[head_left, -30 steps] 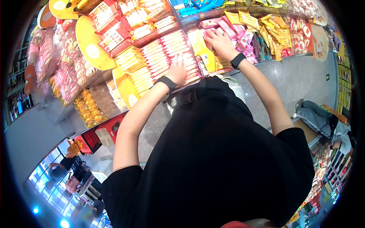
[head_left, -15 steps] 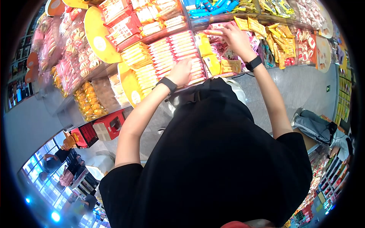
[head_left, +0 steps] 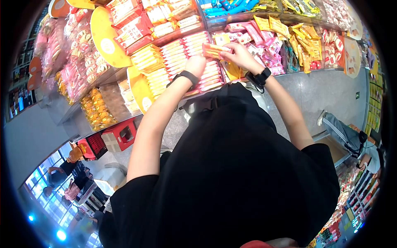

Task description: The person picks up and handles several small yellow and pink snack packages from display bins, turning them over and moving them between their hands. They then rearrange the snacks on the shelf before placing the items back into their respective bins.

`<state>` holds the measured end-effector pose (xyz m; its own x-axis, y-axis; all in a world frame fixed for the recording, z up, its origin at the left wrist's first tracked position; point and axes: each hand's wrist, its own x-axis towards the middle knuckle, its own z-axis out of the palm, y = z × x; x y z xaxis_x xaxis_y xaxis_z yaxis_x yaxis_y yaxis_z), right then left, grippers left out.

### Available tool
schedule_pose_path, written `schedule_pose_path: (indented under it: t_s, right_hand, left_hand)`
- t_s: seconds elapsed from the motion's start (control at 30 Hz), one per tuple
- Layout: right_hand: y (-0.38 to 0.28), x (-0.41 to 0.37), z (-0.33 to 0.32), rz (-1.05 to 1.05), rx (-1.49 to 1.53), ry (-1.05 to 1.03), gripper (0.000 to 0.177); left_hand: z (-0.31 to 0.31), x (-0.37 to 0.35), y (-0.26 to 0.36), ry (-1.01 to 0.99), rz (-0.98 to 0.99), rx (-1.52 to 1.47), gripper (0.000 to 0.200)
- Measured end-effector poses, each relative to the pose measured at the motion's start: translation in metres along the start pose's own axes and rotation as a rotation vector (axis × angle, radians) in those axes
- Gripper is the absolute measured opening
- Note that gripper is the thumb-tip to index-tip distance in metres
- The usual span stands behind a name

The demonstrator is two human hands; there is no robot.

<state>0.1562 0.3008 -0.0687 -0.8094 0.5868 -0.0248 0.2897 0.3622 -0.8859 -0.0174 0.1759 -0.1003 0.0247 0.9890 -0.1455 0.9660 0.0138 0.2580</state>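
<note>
Two forearms [head_left: 147, 136] extended from a black shirt [head_left: 240, 165]. The right hand [head_left: 242, 57] pinched an orange-and-pink packet [head_left: 211, 51] in its grip, thumb against fingers, above rows of pink-wrapped bars [head_left: 211, 77]. The left hand [head_left: 195, 66] lay just beside the packet's left end; its fingers were hidden, so its grip could not be determined. Beyond, red packets [head_left: 134, 29] bore white characters too blurred to read; alongside, a yellow plaque [head_left: 105, 35] carried a round pale emblem. Blue packets [head_left: 228, 8] lay farther back.
</note>
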Motion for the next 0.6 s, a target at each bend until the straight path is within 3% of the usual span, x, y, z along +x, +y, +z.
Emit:
schedule_pose_path:
  t_s: [0.13,0.3,0.37,0.53,0.6]
  right_hand:
    - [0.001,-0.006,-0.005,0.1,0.074,0.048,0.024]
    - [0.028,-0.006,-0.007,0.217,0.224,0.011,0.028]
    - [0.032,-0.008,-0.008,0.246,0.261,-0.006,0.028]
    - [0.024,-0.006,-0.018,0.302,0.243,-0.091,0.026]
    - [0.026,-0.006,-0.016,0.161,0.254,-0.023,0.028]
  left_hand:
    - [-0.019,0.011,0.002,-0.113,0.093,0.165,0.011]
    - [-0.027,0.015,0.008,-0.072,0.167,0.277,0.012]
    - [-0.019,0.016,0.004,-0.117,0.162,0.367,0.032]
    - [-0.005,0.007,-0.007,-0.046,0.184,0.235,0.02]
    - [-0.019,-0.002,-0.001,0.031,0.2,0.201,0.016]
